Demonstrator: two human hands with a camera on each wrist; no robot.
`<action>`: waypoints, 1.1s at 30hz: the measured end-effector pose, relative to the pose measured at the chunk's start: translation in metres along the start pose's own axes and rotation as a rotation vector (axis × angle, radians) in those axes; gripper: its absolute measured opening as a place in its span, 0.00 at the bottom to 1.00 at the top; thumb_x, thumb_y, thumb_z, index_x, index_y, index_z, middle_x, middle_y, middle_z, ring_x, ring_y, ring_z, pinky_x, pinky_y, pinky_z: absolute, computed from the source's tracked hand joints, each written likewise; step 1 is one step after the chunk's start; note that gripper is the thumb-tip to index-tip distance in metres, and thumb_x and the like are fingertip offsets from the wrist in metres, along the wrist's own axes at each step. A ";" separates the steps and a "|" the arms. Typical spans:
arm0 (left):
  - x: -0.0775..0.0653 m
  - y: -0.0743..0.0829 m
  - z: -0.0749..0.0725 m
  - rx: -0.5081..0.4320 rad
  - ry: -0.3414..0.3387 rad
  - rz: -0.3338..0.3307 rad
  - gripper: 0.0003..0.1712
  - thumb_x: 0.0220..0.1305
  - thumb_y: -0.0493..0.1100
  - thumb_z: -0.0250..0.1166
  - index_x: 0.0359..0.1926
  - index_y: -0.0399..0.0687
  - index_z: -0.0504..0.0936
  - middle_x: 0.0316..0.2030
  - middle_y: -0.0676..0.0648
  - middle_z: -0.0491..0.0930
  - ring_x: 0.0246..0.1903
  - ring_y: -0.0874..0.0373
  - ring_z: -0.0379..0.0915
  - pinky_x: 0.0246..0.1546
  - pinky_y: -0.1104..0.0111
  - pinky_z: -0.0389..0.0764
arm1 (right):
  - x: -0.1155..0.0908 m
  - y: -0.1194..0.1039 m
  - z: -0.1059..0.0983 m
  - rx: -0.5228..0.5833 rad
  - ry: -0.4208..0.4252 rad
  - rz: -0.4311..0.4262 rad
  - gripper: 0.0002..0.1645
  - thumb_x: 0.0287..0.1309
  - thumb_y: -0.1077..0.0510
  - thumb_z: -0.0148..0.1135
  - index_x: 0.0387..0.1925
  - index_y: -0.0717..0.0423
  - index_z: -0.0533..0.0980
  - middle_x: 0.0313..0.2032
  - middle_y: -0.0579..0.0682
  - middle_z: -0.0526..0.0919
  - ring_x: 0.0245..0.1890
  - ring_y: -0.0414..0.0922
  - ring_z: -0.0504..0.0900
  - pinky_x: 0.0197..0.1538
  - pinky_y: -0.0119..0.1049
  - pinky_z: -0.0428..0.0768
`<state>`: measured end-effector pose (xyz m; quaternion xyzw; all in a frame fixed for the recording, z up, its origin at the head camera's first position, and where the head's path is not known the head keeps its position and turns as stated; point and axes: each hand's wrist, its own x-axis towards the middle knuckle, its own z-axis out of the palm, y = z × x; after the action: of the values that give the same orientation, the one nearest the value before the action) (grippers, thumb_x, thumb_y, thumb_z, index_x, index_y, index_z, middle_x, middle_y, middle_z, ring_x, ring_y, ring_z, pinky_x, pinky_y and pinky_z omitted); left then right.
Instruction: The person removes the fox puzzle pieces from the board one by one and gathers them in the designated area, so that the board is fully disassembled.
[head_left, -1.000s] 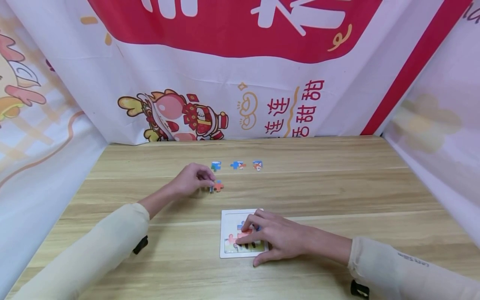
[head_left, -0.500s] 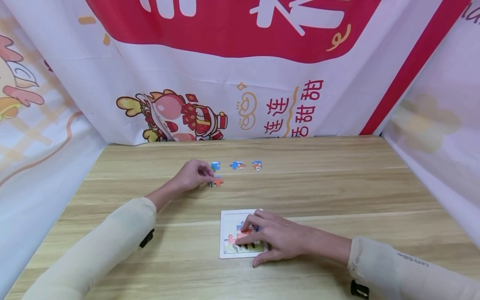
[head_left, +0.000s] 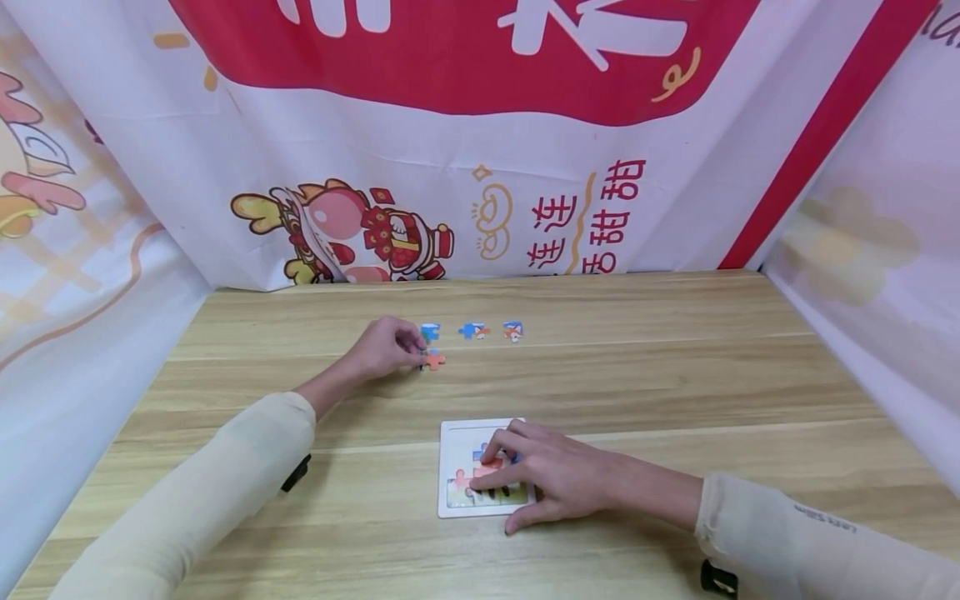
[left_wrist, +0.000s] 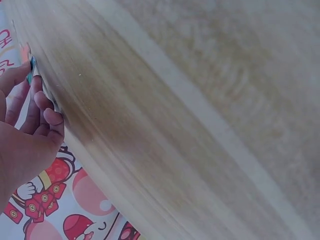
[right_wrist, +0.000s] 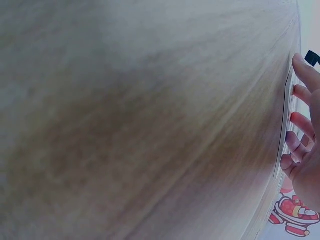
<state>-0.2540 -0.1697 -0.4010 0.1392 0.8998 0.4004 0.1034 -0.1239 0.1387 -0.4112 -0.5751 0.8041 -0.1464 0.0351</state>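
My left hand [head_left: 392,346] pinches a jigsaw piece [head_left: 434,360], mostly orange with some blue, between thumb and fingertips. It is just in front of a blue and green jigsaw piece [head_left: 431,332], which the fingers partly overlap in the head view. In the left wrist view, the left hand [left_wrist: 30,120] hides most of what it holds. My right hand [head_left: 558,475] rests with spread, bent fingers on a white puzzle tray [head_left: 450,442]. Joined pieces [head_left: 461,492] in pink, green and blue show between its fingers; its palm covers the tray's right part.
Two more loose jigsaw pieces lie in the back row: one blue with orange [head_left: 474,332], another showing a fox-like face [head_left: 513,332]. A printed cloth [head_left: 480,133] hangs behind the wooden table [head_left: 675,358], and further cloths flank it.
My left hand has shifted slightly away from me, toward the back row, and the orange piece has moved along with it. The right hand has stayed on the tray.
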 end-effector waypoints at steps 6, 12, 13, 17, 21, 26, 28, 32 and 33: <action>0.000 0.000 0.001 0.025 0.016 0.001 0.06 0.61 0.33 0.75 0.39 0.37 0.89 0.35 0.43 0.83 0.36 0.53 0.73 0.37 0.67 0.77 | 0.000 0.000 0.000 0.010 -0.004 0.002 0.34 0.65 0.31 0.63 0.68 0.35 0.76 0.59 0.44 0.74 0.58 0.41 0.70 0.62 0.38 0.73; 0.001 0.001 0.000 0.051 0.016 0.001 0.06 0.62 0.34 0.75 0.41 0.37 0.89 0.36 0.43 0.84 0.36 0.53 0.73 0.37 0.66 0.76 | 0.000 0.000 0.000 0.009 0.003 -0.008 0.33 0.66 0.31 0.62 0.69 0.35 0.76 0.59 0.45 0.74 0.57 0.41 0.70 0.62 0.39 0.73; 0.001 0.001 0.000 0.060 0.011 0.004 0.06 0.62 0.34 0.75 0.40 0.37 0.89 0.36 0.43 0.84 0.36 0.53 0.73 0.37 0.66 0.76 | 0.000 0.000 0.000 0.010 0.004 -0.008 0.33 0.66 0.31 0.62 0.69 0.35 0.76 0.59 0.45 0.74 0.57 0.41 0.70 0.62 0.39 0.73; 0.002 0.000 -0.001 0.093 -0.007 0.012 0.04 0.63 0.35 0.75 0.38 0.39 0.90 0.35 0.45 0.85 0.34 0.54 0.73 0.35 0.66 0.75 | 0.000 0.000 0.001 0.011 0.003 -0.007 0.33 0.66 0.31 0.62 0.69 0.36 0.76 0.59 0.45 0.74 0.57 0.41 0.70 0.62 0.39 0.73; 0.003 0.001 -0.002 0.126 -0.012 0.037 0.04 0.64 0.37 0.75 0.36 0.40 0.91 0.33 0.46 0.85 0.32 0.54 0.71 0.33 0.66 0.73 | -0.001 0.000 0.000 0.011 0.002 -0.003 0.34 0.66 0.31 0.63 0.69 0.36 0.76 0.60 0.45 0.73 0.58 0.41 0.70 0.62 0.38 0.73; 0.001 0.002 -0.001 0.131 0.001 0.042 0.05 0.64 0.37 0.74 0.38 0.39 0.90 0.32 0.46 0.84 0.31 0.55 0.71 0.32 0.67 0.72 | 0.000 0.000 -0.001 0.000 0.003 -0.003 0.34 0.65 0.31 0.64 0.69 0.35 0.76 0.60 0.45 0.74 0.58 0.41 0.70 0.62 0.38 0.73; 0.000 0.004 -0.001 0.116 0.017 0.039 0.06 0.65 0.37 0.74 0.40 0.38 0.90 0.31 0.46 0.82 0.30 0.55 0.70 0.31 0.68 0.72 | 0.000 -0.001 -0.001 -0.005 -0.007 0.003 0.35 0.65 0.30 0.63 0.69 0.35 0.76 0.60 0.45 0.74 0.57 0.41 0.70 0.61 0.37 0.73; -0.006 0.010 -0.001 0.079 0.039 0.063 0.07 0.65 0.37 0.73 0.41 0.37 0.89 0.31 0.45 0.80 0.30 0.55 0.69 0.30 0.68 0.72 | 0.001 -0.002 -0.003 -0.012 -0.036 0.022 0.35 0.65 0.28 0.61 0.69 0.34 0.76 0.60 0.44 0.75 0.54 0.40 0.70 0.58 0.35 0.73; -0.009 0.013 -0.001 0.072 0.038 0.075 0.06 0.65 0.36 0.72 0.41 0.37 0.89 0.31 0.45 0.79 0.31 0.55 0.69 0.31 0.68 0.72 | 0.001 -0.002 -0.003 -0.012 -0.042 0.025 0.35 0.65 0.28 0.61 0.69 0.35 0.76 0.60 0.44 0.75 0.53 0.40 0.70 0.58 0.34 0.73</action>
<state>-0.2441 -0.1652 -0.3904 0.1686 0.9095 0.3742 0.0662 -0.1229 0.1379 -0.4076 -0.5680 0.8112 -0.1292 0.0504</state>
